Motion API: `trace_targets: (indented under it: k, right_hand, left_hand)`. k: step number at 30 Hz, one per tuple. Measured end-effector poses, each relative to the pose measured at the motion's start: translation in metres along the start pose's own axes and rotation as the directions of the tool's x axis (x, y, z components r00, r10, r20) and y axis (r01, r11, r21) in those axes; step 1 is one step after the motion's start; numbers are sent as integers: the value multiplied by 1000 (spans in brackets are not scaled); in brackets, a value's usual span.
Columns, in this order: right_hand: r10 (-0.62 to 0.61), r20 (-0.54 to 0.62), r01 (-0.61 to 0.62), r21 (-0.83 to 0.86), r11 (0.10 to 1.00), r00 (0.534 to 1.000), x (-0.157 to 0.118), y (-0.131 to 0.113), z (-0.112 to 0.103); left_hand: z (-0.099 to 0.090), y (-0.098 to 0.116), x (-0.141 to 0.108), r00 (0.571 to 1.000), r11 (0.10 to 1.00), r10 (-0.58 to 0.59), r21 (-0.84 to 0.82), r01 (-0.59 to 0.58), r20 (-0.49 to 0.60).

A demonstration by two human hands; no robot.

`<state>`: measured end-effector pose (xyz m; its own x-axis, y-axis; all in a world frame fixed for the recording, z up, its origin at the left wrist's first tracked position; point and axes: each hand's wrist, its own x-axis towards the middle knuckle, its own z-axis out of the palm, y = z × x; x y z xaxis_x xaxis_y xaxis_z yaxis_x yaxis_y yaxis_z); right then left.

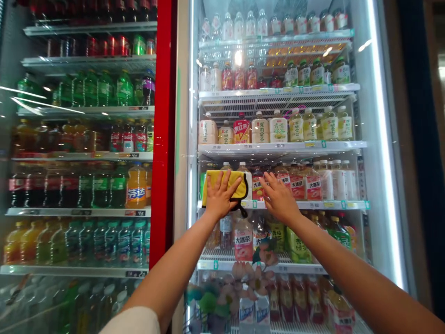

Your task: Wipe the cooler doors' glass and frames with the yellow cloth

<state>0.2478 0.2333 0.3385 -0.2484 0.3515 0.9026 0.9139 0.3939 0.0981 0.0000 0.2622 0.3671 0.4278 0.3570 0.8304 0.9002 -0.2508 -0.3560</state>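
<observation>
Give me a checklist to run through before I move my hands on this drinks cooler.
1. Left hand over the yellow cloth: ok, fingers spread across it.
2. Black loop tucked in: not ok, it dangles below the cloth's lower corner.
3. Right hand free of any object: ok, fingers spread, no cloth under it.
4. Glass free of smudges: cannot tell, reflections lie over it.
5. Cloth dampness: cannot tell from its look.
6. Bottles on the shelf just above the hands upright: ok, they stand in a row.
</observation>
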Motion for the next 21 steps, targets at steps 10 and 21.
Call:
trace_targets:
  k: [10,21]
  right_hand:
    - [-138,1,138,-65,988,990,-1,-18,5]
    - [-271,135,287,-125,950,953,54,-59,-8]
  left_hand:
    - [4,-26,-32,987,988,-150,19,152,-63]
    - [2,-74,-56,918,927,-367,15,374,-152]
